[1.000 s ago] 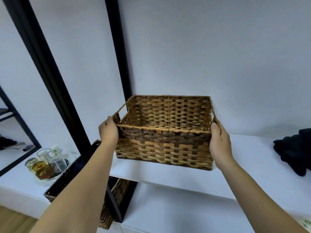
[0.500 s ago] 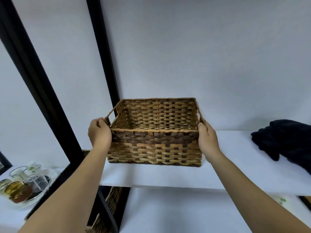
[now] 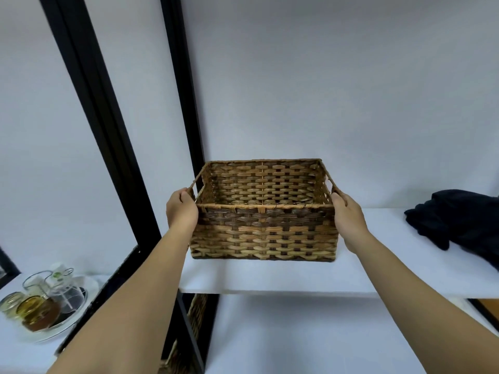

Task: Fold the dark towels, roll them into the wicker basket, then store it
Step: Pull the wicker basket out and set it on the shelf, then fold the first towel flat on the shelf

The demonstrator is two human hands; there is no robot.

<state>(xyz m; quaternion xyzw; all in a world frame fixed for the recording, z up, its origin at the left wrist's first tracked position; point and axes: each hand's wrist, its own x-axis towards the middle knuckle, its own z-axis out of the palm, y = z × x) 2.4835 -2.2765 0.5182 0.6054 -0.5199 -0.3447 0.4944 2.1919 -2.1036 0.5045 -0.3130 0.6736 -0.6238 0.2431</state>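
A brown wicker basket (image 3: 263,233) rests on a white shelf (image 3: 270,276), near its front edge. Its woven inside shows no contents. My left hand (image 3: 181,210) grips the left handle and my right hand (image 3: 348,214) grips the right handle. A crumpled pile of dark towels (image 3: 464,220) lies on the same shelf to the right, apart from the basket and partly cut off by the frame edge.
Black shelf posts (image 3: 183,103) stand just left of the basket. A lower white shelf (image 3: 310,338) sits below. Another wicker basket (image 3: 197,311) shows under the shelf. At the lower left, glass jars and cups on a tray (image 3: 40,306).
The basket has come down onto the shelf and squared up to me. The view has shifted, so the towels show more at the right. Both hands keep their hold.
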